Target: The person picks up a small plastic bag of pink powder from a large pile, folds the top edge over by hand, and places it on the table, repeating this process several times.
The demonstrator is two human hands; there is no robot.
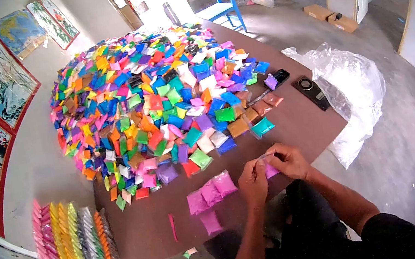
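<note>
Near the table's front edge, my left hand (254,182) and my right hand (289,162) are close together, both with fingers pinched on a small pink packet (271,170). Most of that packet is hidden by my fingers. To the left of my hands, several similar pink packets (211,192) lie in an overlapping row, with one more pink packet (211,222) just below them. A thin red strip (173,227) lies farther left on the brown table (144,226).
A large heap of multicoloured packets (159,105) covers the table's far part. Bundled twisted sticks (73,236) stand at the left corner. A black scale-like device (311,93) lies at the right edge, beside a clear plastic bag (354,98). A blue chair (224,4) stands behind.
</note>
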